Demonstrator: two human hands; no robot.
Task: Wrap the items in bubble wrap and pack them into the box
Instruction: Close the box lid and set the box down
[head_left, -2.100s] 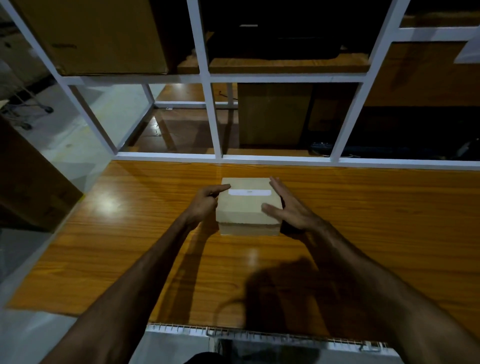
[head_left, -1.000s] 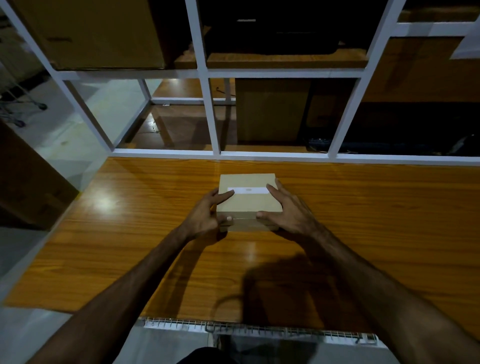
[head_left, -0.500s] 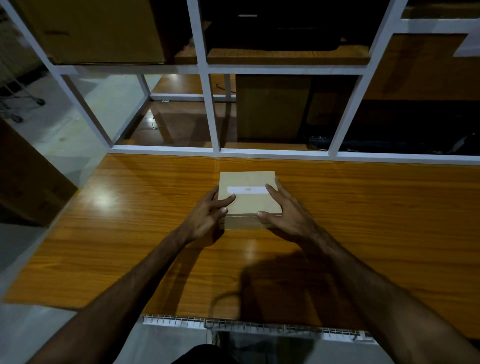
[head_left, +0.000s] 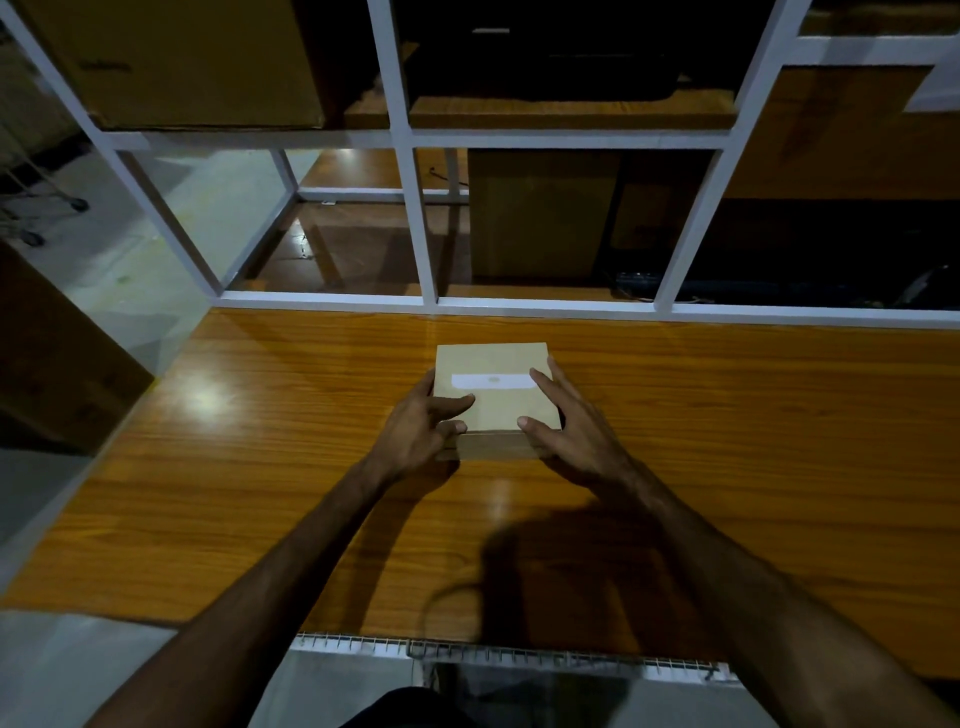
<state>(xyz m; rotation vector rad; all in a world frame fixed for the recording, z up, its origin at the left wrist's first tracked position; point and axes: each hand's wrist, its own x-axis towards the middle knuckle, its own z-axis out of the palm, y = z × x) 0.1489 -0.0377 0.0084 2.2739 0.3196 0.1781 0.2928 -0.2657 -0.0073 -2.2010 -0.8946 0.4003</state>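
A small closed cardboard box (head_left: 493, 410) with a white label strip (head_left: 491, 381) on its lid sits on the wooden table (head_left: 260, 467), near the far edge. My left hand (head_left: 415, 431) grips its near-left corner, thumb on the lid and fingers curled round the side and front. My right hand (head_left: 576, 436) rests on the right side with fingers fairly straight, thumb and index finger touching the lid. No bubble wrap shows in this view.
A white metal shelf frame (head_left: 426, 244) rises along the table's far edge. Behind it stand brown cartons (head_left: 540, 213) and a larger one (head_left: 197, 57) higher up. A wire basket rim (head_left: 519, 660) runs along the near edge. A dark carton (head_left: 52, 364) stands at the left.
Both hands have slid from the box's sides toward its near corners, with thumbs now on the lid. The box has stayed in place.
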